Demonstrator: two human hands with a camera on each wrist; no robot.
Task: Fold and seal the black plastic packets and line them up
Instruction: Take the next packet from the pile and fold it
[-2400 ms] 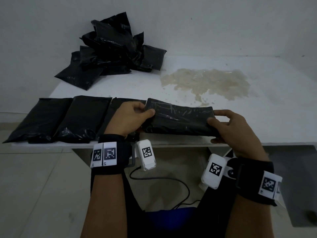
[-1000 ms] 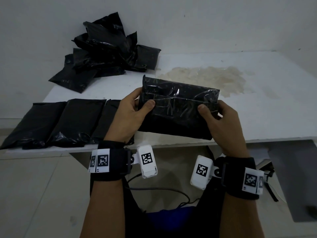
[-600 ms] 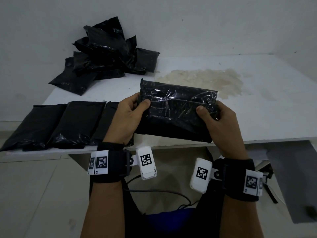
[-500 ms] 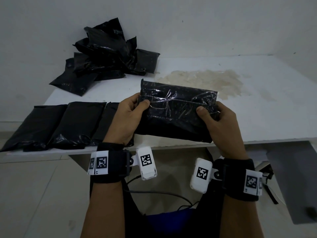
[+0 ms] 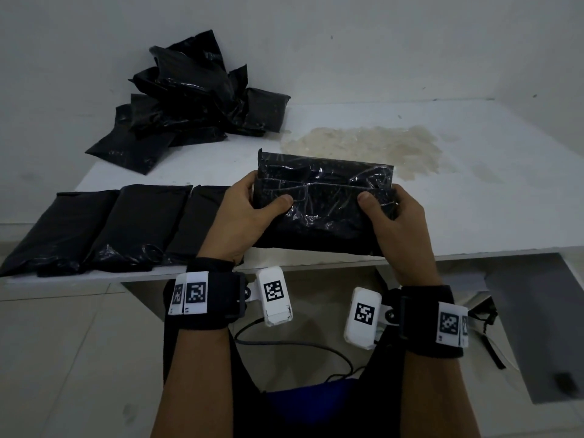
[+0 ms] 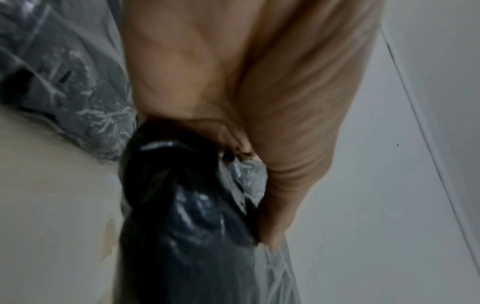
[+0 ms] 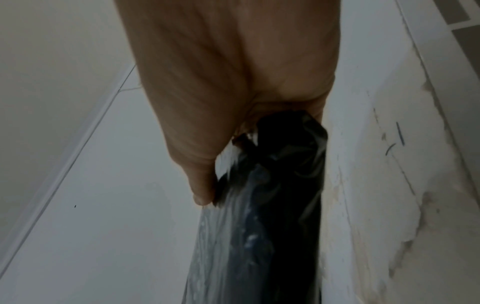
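Packet [image 5: 322, 203] in black plastic is held up over the near edge of the white table [image 5: 474, 210], tilted so its folded flap faces the person, probably so the fold can be pressed flat and stuck down along its length before the packet is laid down. Left hand [image 5: 243, 222] grips the left end, thumb lying on the flap and fingers curled behind; right hand [image 5: 398, 226] grips the right end the same way, thumb on the front, fingers out of sight at the back. Both wrist views show the plastic bunched between thumb and palm, so each hand is closed firmly on the packet rather than merely steadying it. Three finished packets [image 5: 126, 226] lie side by side, touching, along the table's front edge to the left, which suggests this one belongs just beside them on the right. At the far left corner a loose heap of unfolded packets [image 5: 189, 102] leans against the wall, so much work appears to remain. A pale stain [image 5: 373, 147] marks the tabletop beyond the hands.
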